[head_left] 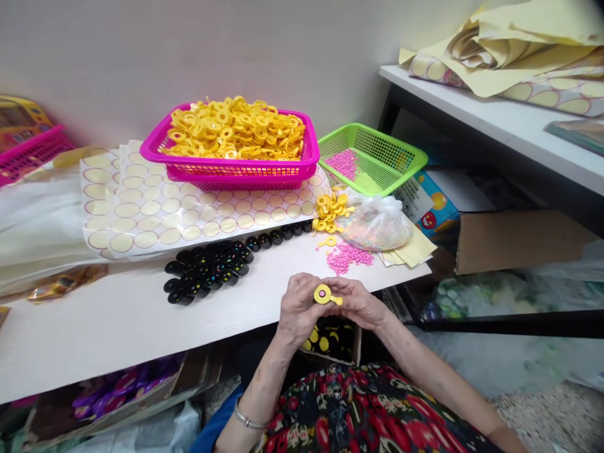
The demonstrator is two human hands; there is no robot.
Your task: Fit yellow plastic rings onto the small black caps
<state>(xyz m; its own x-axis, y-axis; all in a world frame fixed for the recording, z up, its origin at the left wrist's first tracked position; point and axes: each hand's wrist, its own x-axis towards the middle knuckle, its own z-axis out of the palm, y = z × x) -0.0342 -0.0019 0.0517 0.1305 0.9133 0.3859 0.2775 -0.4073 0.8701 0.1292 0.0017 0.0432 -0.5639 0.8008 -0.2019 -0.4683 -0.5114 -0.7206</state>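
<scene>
Both hands meet over the table's front edge around a yellow plastic ring piece (323, 293) with a short tab and a pink dot at its centre. My left hand (298, 309) grips it from the left, fingers closed. From the other side my right hand (359, 303) pinches it near the tab. Whether another part sits beneath it is hidden. Just beyond my hands lie loose pink beads (348, 258) and a small heap of yellow ring pieces (331, 207). Black round pieces (207, 270) with coloured dots are grouped to the left, with a row running right.
A pink basket (236, 168) heaped with yellow rings stands on printed sticker sheets (136, 207). Right of it are a green basket (401, 148) with pink beads and a tied plastic bag (377, 221). Below my hands sits a box (357, 346) of yellow-and-black pieces.
</scene>
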